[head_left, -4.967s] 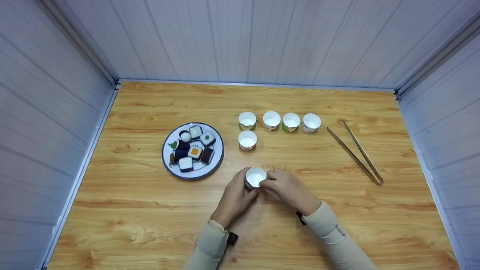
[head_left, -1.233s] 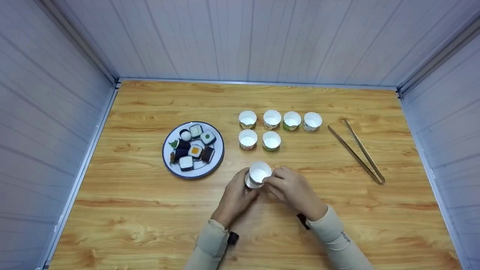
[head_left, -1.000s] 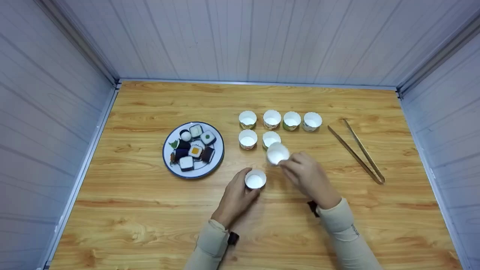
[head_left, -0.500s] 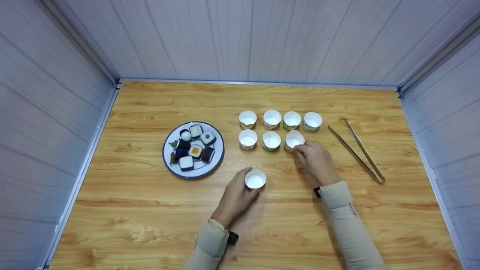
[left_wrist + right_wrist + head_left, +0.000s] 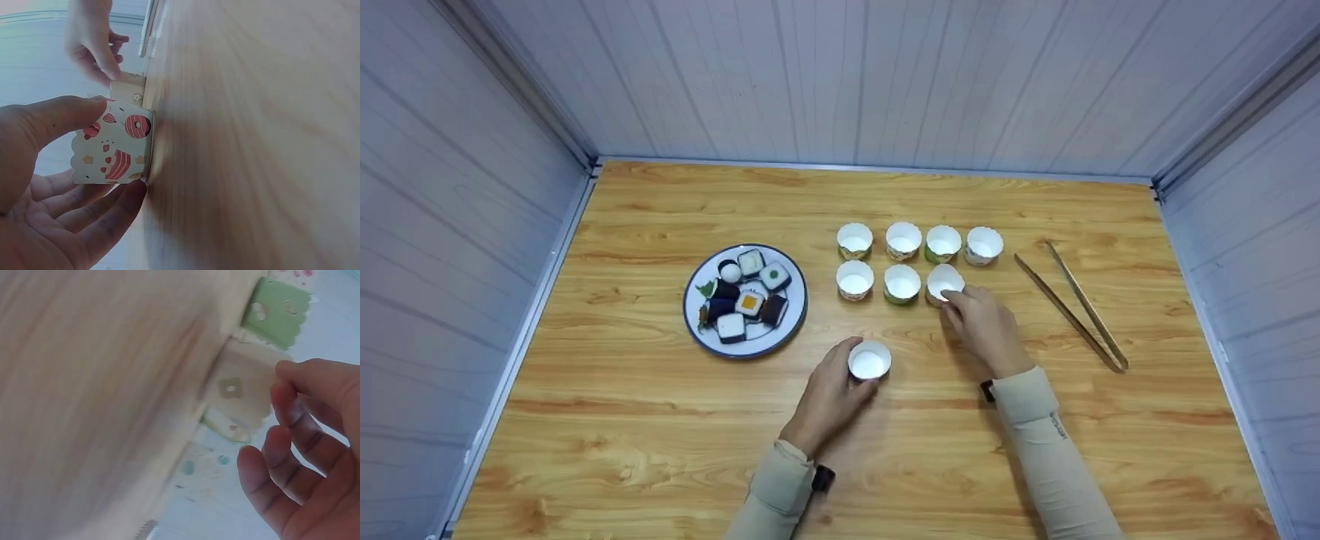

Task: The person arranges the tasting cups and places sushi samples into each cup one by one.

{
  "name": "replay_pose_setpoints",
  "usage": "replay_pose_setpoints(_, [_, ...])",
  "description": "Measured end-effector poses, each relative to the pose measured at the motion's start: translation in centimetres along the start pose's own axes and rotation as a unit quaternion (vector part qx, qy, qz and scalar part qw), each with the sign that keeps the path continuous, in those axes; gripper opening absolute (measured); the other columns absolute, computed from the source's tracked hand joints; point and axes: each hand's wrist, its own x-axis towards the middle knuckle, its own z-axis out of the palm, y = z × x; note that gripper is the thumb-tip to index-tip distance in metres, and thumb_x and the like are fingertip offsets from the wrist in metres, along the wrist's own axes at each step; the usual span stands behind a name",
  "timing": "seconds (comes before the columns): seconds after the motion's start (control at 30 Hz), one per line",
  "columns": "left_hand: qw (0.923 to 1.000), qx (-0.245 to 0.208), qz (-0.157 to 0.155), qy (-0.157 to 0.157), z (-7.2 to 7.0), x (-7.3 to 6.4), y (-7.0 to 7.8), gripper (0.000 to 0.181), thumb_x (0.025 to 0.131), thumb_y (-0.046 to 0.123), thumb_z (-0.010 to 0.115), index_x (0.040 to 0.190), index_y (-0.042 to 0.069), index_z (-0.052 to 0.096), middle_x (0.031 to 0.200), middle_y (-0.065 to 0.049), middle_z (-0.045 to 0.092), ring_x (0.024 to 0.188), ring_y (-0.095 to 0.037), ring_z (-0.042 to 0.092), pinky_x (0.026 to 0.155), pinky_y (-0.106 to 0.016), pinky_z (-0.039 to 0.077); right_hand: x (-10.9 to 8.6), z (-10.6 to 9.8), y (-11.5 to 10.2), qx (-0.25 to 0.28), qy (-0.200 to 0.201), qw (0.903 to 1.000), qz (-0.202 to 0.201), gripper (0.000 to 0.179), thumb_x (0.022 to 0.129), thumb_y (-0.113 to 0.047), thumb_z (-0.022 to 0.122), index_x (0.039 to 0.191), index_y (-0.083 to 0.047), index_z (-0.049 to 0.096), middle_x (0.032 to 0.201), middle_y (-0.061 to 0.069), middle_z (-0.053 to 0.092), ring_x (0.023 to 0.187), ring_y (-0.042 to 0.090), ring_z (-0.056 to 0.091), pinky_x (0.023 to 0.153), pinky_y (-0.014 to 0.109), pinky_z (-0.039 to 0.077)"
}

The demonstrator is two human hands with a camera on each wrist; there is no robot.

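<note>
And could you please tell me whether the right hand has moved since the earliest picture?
Yes: in the head view, the right hand has moved rightward and forward, closer to the tongs.

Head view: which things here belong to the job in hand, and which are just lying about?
In the job, it seems:
dessert-print paper cup, in the left grip
beige paper cup, in the right grip
six other paper cups, standing in two rows

Apparently just lying about, untouched:
metal tongs
blue-rimmed plate
sushi pieces on it
</note>
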Motion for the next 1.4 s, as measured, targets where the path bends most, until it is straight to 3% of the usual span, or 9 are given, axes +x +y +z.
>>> replay_pose_setpoints(0.13, [1.0, -0.002, -0.006, -0.006, 0.0, 0.0, 0.0, 0.066, 0.088, 0.013, 0.078, 0.144, 0.0, 0.045, 0.139, -0.017, 0.053, 0.13, -0.026, 0.05, 0.108, -0.041, 0.041, -0.8, -0.6, -1.4, 0.015, 0.042, 0.9982, -0.041, 0.018, 0.088, -0.006, 0.077, 0.106, -0.005, 0.076, 0.088, 0.01, 0.066, 0.073, 0.028, 0.062, 0.057, 0.042, 0.053])
replay_pose_setpoints(0.27, [0.9999, -0.002, -0.009, -0.005, 0.0, 0.0, 0.0, 0.065, 0.088, 0.013, 0.078, 0.143, 0.001, 0.045, 0.139, -0.017, 0.053, 0.13, -0.027, 0.05, 0.108, -0.041, 0.04, -1.6, -0.9, -3.2, 0.04, 0.054, 0.9938, -0.089, 0.02, 0.084, -0.005, 0.08, 0.103, -0.005, 0.076, 0.09, 0.009, 0.067, 0.074, 0.026, 0.061, 0.061, 0.038, 0.054])
replay_pose_setpoints(0.53, [1.0, 0.003, 0.003, 0.005, 0.1, 0.0, -0.2, 0.064, 0.088, 0.013, 0.078, 0.142, 0.0, 0.046, 0.137, -0.018, 0.054, 0.129, -0.027, 0.051, 0.107, -0.041, 0.042, -2.7, -0.3, -6.7, 0.105, 0.012, 0.9757, -0.192, 0.018, 0.081, -0.005, 0.081, 0.099, -0.009, 0.078, 0.08, -0.001, 0.061, 0.069, 0.015, 0.055, 0.057, 0.03, 0.05])
replay_pose_setpoints(0.67, [0.9997, 0.007, 0.018, 0.012, 0.1, -0.1, -0.3, 0.064, 0.088, 0.012, 0.078, 0.142, -0.001, 0.046, 0.136, -0.018, 0.055, 0.128, -0.028, 0.052, 0.107, -0.041, 0.042, -3.1, 1.0, -7.7, 0.107, -0.014, 0.9676, -0.228, 0.018, 0.082, -0.008, 0.081, 0.099, -0.011, 0.078, 0.08, -0.001, 0.06, 0.067, 0.015, 0.054, 0.057, 0.029, 0.049])
replay_pose_setpoints(0.83, [0.9994, 0.011, 0.027, 0.017, 0.0, -0.2, -0.4, 0.064, 0.087, 0.01, 0.078, 0.141, -0.002, 0.047, 0.135, -0.019, 0.055, 0.127, -0.029, 0.052, 0.106, -0.042, 0.043, -3.4, 2.1, -8.1, 0.088, -0.027, 0.9666, -0.239, 0.01, 0.085, -0.011, 0.079, 0.094, -0.014, 0.077, 0.077, -0.002, 0.055, 0.066, 0.016, 0.051, 0.056, 0.029, 0.045])
replay_pose_setpoints(1.1, [0.9989, 0.012, 0.039, 0.023, 0.0, -0.2, -0.5, 0.065, 0.087, 0.009, 0.078, 0.142, -0.004, 0.046, 0.137, -0.019, 0.054, 0.129, -0.028, 0.051, 0.107, -0.042, 0.042, -3.5, 2.2, -8.4, 0.078, -0.034, 0.9696, -0.229, 0.009, 0.087, -0.012, 0.077, 0.085, -0.017, 0.072, 0.077, -0.002, 0.052, 0.067, 0.016, 0.048, 0.056, 0.03, 0.044])
replay_pose_setpoints(1.27, [0.9994, 0.005, 0.03, 0.018, -0.2, -0.2, -0.3, 0.068, 0.088, 0.012, 0.078, 0.144, -0.004, 0.043, 0.139, -0.019, 0.052, 0.13, -0.029, 0.05, 0.107, -0.041, 0.042, -3.5, 1.9, -8.3, 0.072, -0.042, 0.9712, -0.223, 0.004, 0.089, -0.015, 0.076, 0.087, -0.017, 0.073, 0.08, -0.001, 0.055, 0.069, 0.018, 0.049, 0.057, 0.031, 0.044])
replay_pose_setpoints(1.4, [0.9996, -0.016, 0.012, 0.02, -0.5, -0.2, -0.3, 0.072, 0.088, 0.014, 0.077, 0.147, -0.003, 0.04, 0.138, -0.02, 0.053, 0.125, -0.029, 0.054, 0.099, -0.039, 0.049, -3.3, 0.7, -8.0, 0.064, -0.028, 0.9739, -0.216, 0.002, 0.09, -0.016, 0.076, 0.09, -0.014, 0.076, 0.083, -0.001, 0.058, 0.071, 0.017, 0.052, 0.058, 0.031, 0.046])
